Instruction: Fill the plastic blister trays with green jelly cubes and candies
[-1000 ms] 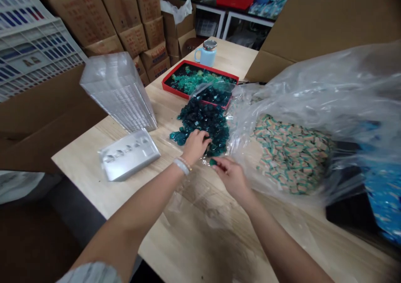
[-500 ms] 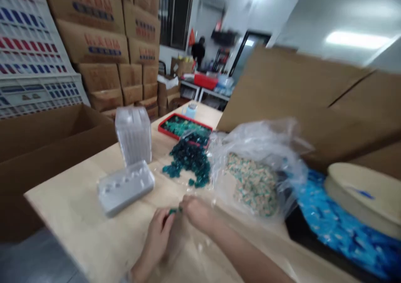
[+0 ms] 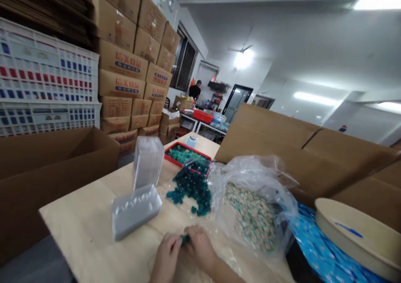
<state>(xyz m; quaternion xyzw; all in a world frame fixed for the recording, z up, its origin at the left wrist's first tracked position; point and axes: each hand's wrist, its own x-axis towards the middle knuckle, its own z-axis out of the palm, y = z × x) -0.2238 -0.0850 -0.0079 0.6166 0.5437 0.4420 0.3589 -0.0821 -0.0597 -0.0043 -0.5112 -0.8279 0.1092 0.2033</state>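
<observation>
A small dark green, jelly-like piece (image 3: pixel 184 240) sits between my hands, low over the near part of the wooden table (image 3: pixel 90 237). My left hand (image 3: pixel 166 251) pinches its left side with thumb and fingers. From the right, my right hand (image 3: pixel 200 246) is closed on the same piece, its fingertips partly hiding it. Just beyond my hands lies a heap of glossy dark teal pieces (image 3: pixel 192 189). To the right, a clear plastic bag (image 3: pixel 250 168) lies open around many small beige and green pieces (image 3: pixel 253 220).
Left stand upright clear plastic trays (image 3: pixel 147 161) and a lying clear tray stack (image 3: pixel 136 212). Behind the heap is a red-rimmed tray (image 3: pixel 173 161) of green pieces. A cream basin (image 3: pixel 354 249) rests on blue packets (image 3: pixel 310 233) at right. Cardboard boxes (image 3: pixel 122 86) and a person (image 3: pixel 194 91) are farther back.
The view has tilted up, so table things and both hands appear lower. My hands have come closer together around the green piece.
</observation>
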